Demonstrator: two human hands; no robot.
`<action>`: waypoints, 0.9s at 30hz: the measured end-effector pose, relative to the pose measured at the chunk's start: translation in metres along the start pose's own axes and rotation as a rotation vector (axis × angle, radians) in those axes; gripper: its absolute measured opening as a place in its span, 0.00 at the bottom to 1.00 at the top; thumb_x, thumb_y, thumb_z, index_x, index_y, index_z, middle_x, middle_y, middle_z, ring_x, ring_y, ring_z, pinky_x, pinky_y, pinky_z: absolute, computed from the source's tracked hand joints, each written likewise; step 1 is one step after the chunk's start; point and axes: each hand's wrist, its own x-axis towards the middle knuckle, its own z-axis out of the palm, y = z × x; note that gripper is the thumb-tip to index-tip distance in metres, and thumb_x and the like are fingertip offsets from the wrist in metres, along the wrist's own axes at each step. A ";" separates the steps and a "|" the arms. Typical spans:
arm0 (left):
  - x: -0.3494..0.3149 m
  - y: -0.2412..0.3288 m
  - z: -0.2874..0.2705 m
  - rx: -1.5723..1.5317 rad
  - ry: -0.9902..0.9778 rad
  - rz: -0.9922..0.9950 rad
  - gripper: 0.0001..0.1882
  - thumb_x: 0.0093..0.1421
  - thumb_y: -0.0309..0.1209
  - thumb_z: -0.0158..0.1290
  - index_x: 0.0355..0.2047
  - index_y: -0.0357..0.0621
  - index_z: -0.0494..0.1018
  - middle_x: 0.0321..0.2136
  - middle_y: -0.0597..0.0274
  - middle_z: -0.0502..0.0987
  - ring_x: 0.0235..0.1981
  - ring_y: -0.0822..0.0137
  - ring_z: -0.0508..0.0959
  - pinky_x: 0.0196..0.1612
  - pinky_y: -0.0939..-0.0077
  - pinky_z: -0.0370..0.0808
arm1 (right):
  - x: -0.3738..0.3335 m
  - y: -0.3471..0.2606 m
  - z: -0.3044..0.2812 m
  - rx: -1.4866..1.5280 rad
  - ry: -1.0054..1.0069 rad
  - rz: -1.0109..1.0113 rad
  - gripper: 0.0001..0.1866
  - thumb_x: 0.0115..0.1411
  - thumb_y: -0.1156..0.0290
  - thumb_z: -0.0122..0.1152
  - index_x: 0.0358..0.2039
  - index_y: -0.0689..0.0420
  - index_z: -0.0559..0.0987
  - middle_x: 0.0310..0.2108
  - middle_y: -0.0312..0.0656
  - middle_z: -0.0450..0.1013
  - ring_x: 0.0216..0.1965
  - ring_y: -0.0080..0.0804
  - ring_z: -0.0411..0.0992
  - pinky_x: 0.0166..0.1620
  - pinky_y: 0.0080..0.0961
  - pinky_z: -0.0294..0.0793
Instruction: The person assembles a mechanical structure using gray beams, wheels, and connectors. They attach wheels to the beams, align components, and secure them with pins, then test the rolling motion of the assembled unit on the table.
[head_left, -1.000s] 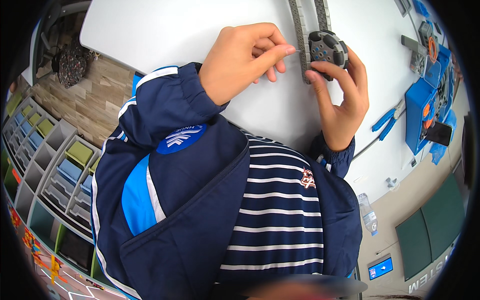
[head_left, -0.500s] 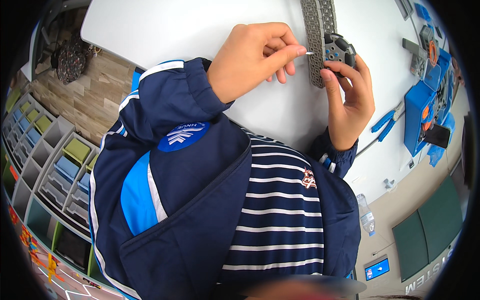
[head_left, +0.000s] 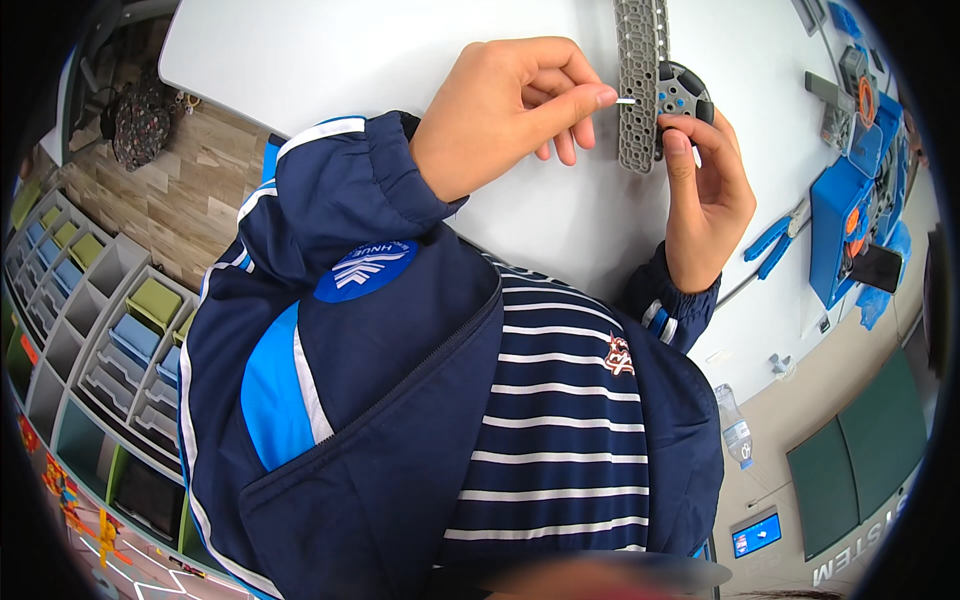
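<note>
My left hand [head_left: 510, 115] pinches a thin pale rod [head_left: 626, 101] between thumb and forefinger, the other fingers curled. The rod's far end meets the side of a long grey perforated beam [head_left: 637, 50], close to one of its holes; I cannot tell whether it is inside. On the beam's other side sits a grey wheel [head_left: 677, 98] with black rollers on its rim and small blue pieces around its centre. My right hand [head_left: 708, 200] grips the wheel by its near edge, thumb and fingers around it. A second grey strip runs alongside the beam, partly hidden behind it.
Blue-handled pliers [head_left: 770, 245] lie on the white table [head_left: 330, 60] at the right. Beyond them is a blue case [head_left: 832, 225] with parts, and a dark phone-like slab [head_left: 876, 269]. A plastic bottle [head_left: 735, 430] stands lower right. Drawer shelves [head_left: 110, 330] line the left.
The beam and wheel have turned slightly, so the beam's holed face shows more. My right hand has shifted a little right and down; the rod now reaches the beam's holes.
</note>
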 end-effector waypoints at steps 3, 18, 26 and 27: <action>-0.001 0.001 0.000 0.002 0.003 -0.011 0.09 0.70 0.31 0.54 0.41 0.37 0.78 0.26 0.60 0.82 0.24 0.75 0.80 0.26 0.84 0.73 | 0.000 0.001 0.000 0.007 0.002 -0.009 0.06 0.65 0.80 0.62 0.41 0.68 0.81 0.50 0.47 0.73 0.45 0.30 0.75 0.46 0.25 0.79; -0.001 0.002 -0.001 0.004 0.012 -0.011 0.09 0.69 0.31 0.55 0.40 0.37 0.78 0.25 0.60 0.81 0.24 0.75 0.80 0.26 0.84 0.73 | 0.000 0.004 0.002 -0.026 -0.006 -0.054 0.07 0.64 0.81 0.62 0.42 0.68 0.81 0.49 0.47 0.72 0.46 0.32 0.77 0.46 0.27 0.82; -0.002 0.001 -0.001 0.004 0.010 -0.016 0.09 0.69 0.32 0.55 0.40 0.37 0.78 0.25 0.60 0.81 0.24 0.75 0.80 0.27 0.84 0.73 | -0.001 0.002 0.007 -0.029 0.002 -0.057 0.07 0.63 0.81 0.63 0.42 0.67 0.82 0.48 0.47 0.73 0.44 0.32 0.78 0.46 0.25 0.81; -0.001 0.001 -0.002 0.010 0.010 -0.012 0.09 0.69 0.32 0.56 0.40 0.37 0.78 0.25 0.60 0.81 0.24 0.74 0.80 0.27 0.84 0.73 | -0.002 0.001 0.008 -0.031 0.010 -0.055 0.07 0.62 0.81 0.65 0.41 0.66 0.82 0.48 0.48 0.74 0.44 0.33 0.78 0.46 0.25 0.81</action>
